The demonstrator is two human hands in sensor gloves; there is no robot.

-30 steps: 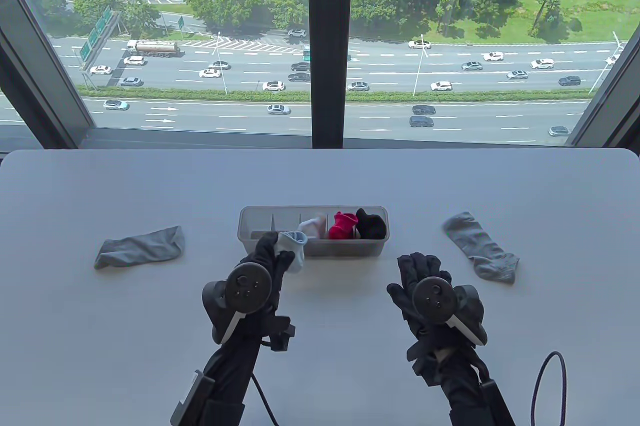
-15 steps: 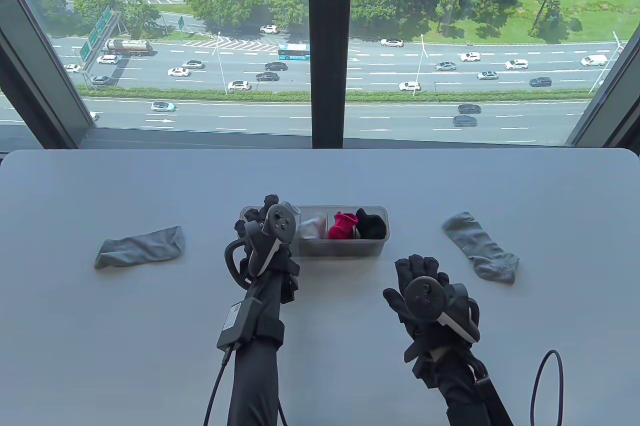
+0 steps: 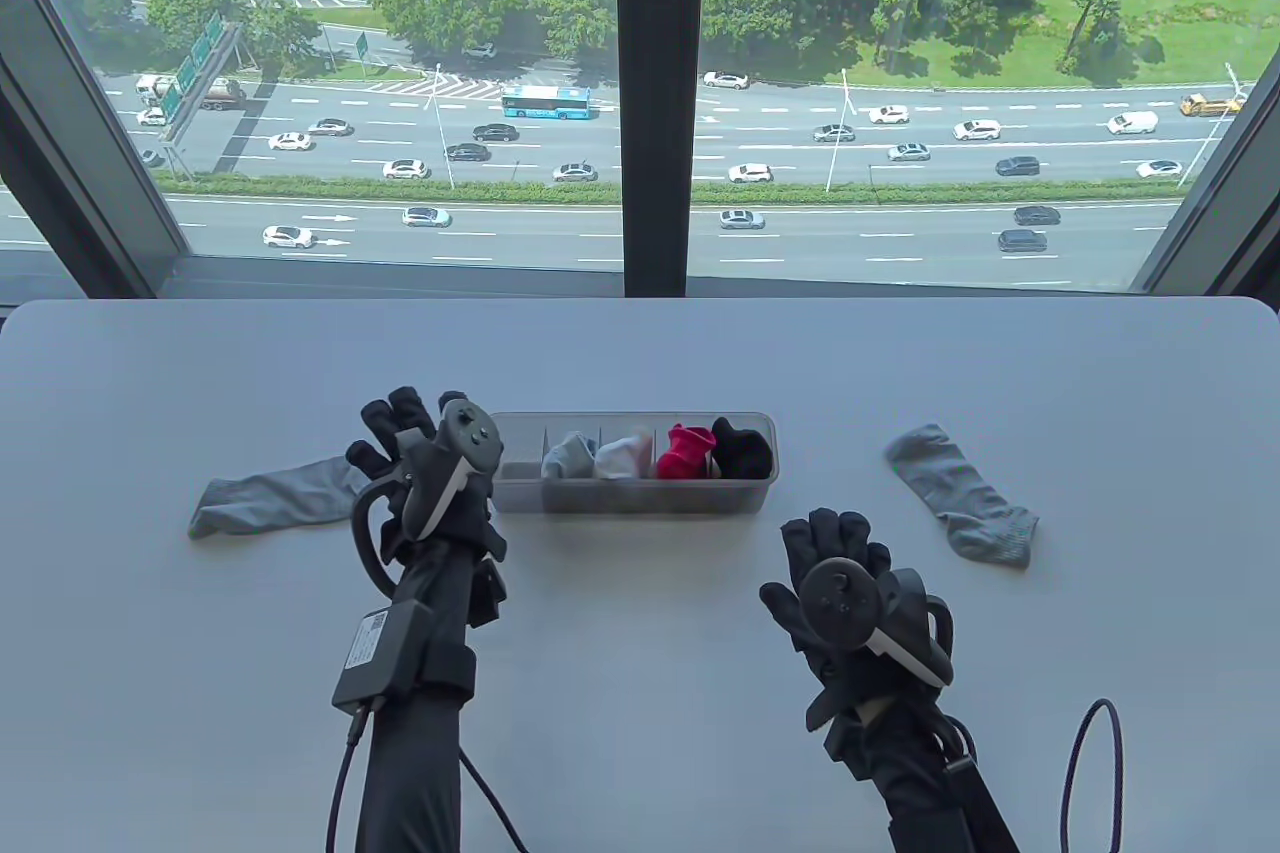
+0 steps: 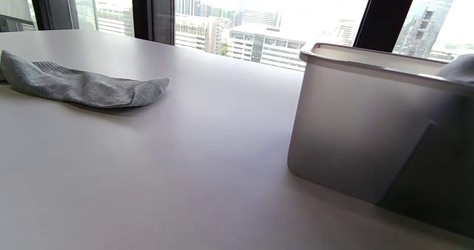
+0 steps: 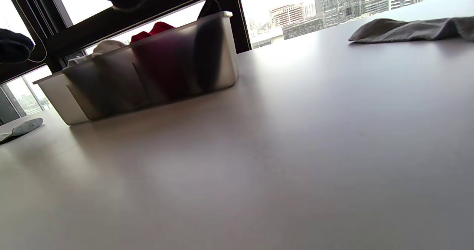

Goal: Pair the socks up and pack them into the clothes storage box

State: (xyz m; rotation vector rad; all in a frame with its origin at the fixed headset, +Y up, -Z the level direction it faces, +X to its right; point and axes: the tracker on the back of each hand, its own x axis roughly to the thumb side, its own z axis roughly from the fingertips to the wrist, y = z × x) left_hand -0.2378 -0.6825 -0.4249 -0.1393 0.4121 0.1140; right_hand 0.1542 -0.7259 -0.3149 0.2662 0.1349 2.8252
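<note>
The translucent storage box (image 3: 640,498) (image 4: 355,131) (image 5: 122,90) stands mid-table with divided compartments. In it sit a light blue bundle (image 3: 568,456), a white bundle (image 3: 622,456), a red bundle (image 3: 685,451) and a black bundle (image 3: 742,449). One grey sock (image 3: 262,498) (image 4: 81,87) lies flat to the left, another grey sock (image 3: 960,493) (image 5: 407,29) to the right. My left hand (image 3: 395,438) hovers with spread fingers between the left sock and the box's left end, holding nothing. My right hand (image 3: 825,543) rests open on the table in front of the box's right end.
A white table (image 3: 640,353) runs to a window sill at the back, with a dark window post (image 3: 660,93) behind the box. A black cable loop (image 3: 1095,773) lies at the front right.
The left hand carried the light blue bundle to the box, let it go in a left compartment, then moved left toward the left grey sock. The right hand drifted slightly toward me.
</note>
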